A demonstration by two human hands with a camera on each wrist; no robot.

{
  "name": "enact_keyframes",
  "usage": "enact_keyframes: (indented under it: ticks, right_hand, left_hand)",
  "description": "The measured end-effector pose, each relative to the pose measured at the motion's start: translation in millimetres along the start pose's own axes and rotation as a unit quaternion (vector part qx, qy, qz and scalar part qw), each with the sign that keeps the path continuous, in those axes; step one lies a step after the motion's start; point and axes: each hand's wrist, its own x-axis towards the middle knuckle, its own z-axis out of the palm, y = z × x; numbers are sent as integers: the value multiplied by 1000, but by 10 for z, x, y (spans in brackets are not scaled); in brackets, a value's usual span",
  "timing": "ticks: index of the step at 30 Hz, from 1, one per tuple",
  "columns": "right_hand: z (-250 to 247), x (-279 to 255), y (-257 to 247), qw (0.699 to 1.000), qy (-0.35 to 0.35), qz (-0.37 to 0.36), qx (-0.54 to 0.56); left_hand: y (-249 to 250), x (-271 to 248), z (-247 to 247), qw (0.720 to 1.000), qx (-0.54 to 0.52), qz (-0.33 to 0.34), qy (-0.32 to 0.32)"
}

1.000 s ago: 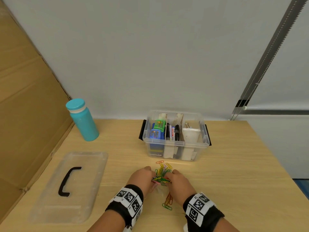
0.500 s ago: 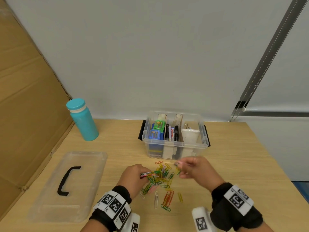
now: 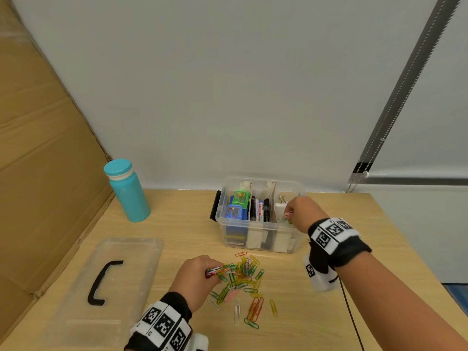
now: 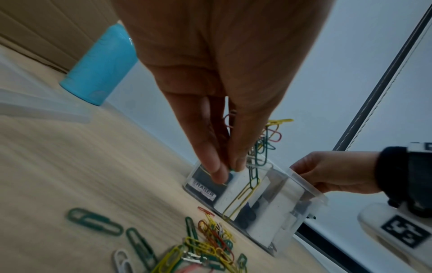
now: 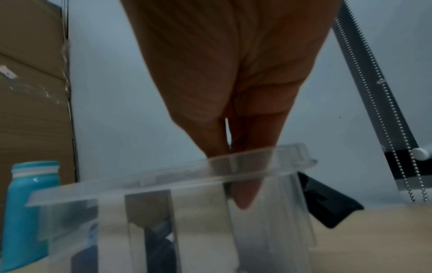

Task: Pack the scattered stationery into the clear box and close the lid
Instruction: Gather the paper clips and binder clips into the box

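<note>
The clear box point(image 3: 258, 225) stands open mid-table, with sharpeners and markers in its left and middle compartments. My right hand point(image 3: 287, 214) reaches into the right compartment and pinches a few paper clips. In the right wrist view its fingertips point(image 5: 243, 199) show behind the box wall point(image 5: 163, 184). My left hand point(image 3: 212, 271) hovers at the left of the loose paper clip pile point(image 3: 244, 279), pinching a bunch of coloured clips point(image 3: 222, 271). That bunch point(image 4: 257, 153) dangles from the pinching fingers point(image 4: 215, 166) in the left wrist view. The clear lid point(image 3: 114, 287) with a black handle lies flat at the left.
A teal bottle point(image 3: 126, 191) stands at the back left, next to a slanted cardboard sheet point(image 3: 38, 173). More clips point(image 3: 254, 310) lie scattered toward the table's front edge. Black latches point(image 5: 327, 203) hang on the box ends. The table top right of the box is bare wood.
My right hand has left the pile and travelled up and back to the box's right compartment with a few clips. The left hand has stayed by the pile, still holding its bunch.
</note>
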Motion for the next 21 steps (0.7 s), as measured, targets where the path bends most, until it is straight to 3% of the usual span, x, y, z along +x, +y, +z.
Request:
enact_keyframes:
  ticks: [3, 5, 7, 11, 16, 21]
  right_hand:
    - [16, 85, -50, 995, -85, -4, -50]
    - [1, 47, -47, 995, -90, -15, -28]
    - [4, -86, 10, 999, -30, -28, 27]
    - [207, -567, 231, 975, 201, -74, 54]
    - [683, -888, 503, 970, 227, -89, 17]
    - [781, -850, 530, 964, 247, -97, 28]
  left_hand:
    - [-1, -4, -7, 1000, -6, -3, 0]
    - [3, -16, -18, 1000, -14, 1, 0]
    - [2, -28, -29, 1000, -23, 8, 4]
    - [131, 15, -82, 998, -47, 30, 15]
    - [649, 361, -120, 996, -16, 80, 28]
    - [1265, 912, 6, 992, 42, 115, 32]
